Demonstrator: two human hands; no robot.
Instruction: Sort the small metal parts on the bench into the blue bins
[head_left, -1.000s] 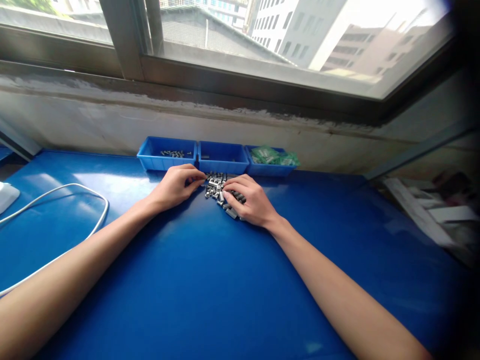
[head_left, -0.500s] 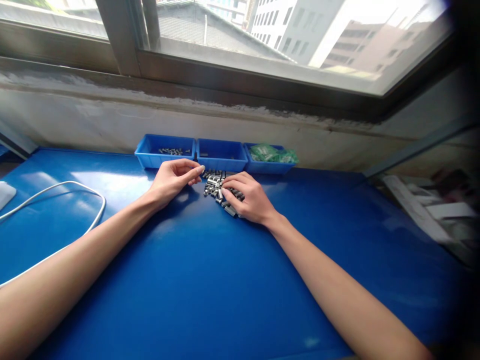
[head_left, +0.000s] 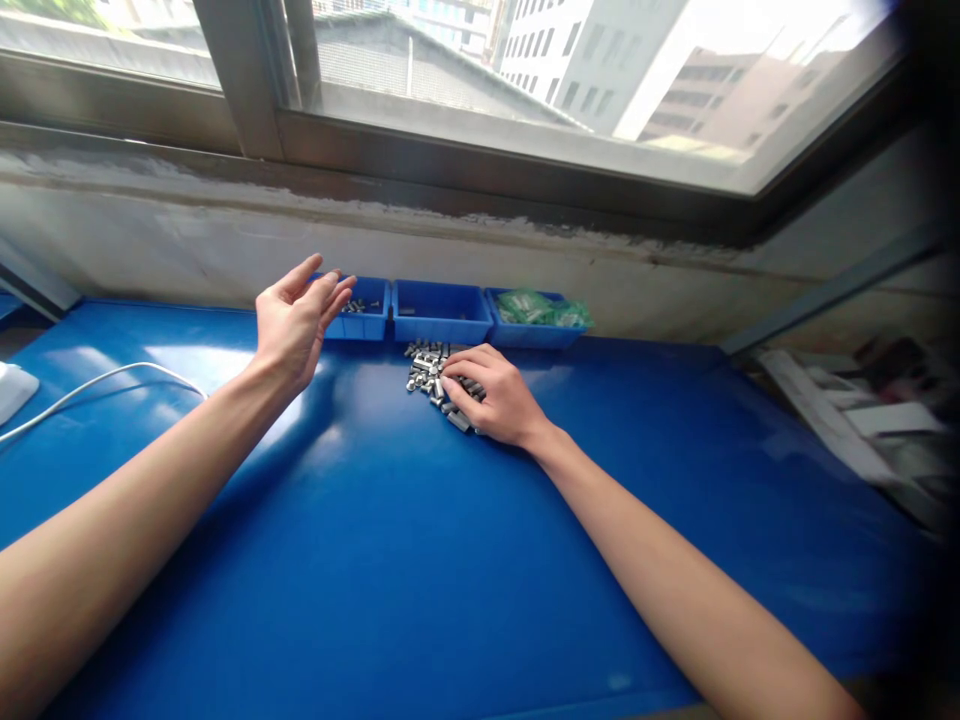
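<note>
Blue table [head_left: 390, 560] under window [head_left: 450, 155]. Metal fasteners [head_left: 429, 366] piled at right hand's [head_left: 499, 395] 10 o'clock; can't tell its grip. Left hand [head_left: 298, 318] spread by screw bin [head_left: 360, 328], pile's 10 o'clock; I'd release low, limiting bounce.

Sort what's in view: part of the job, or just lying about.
Likely in use:
pile of metal parts, right hand on it
three blue bins, left hand open by the leftmost

Apparently lying about:
white cable
white object, left edge

Daylight from a metal-framed window [head_left: 480, 165] glints on the blue tabletop [head_left: 420, 560].
</note>
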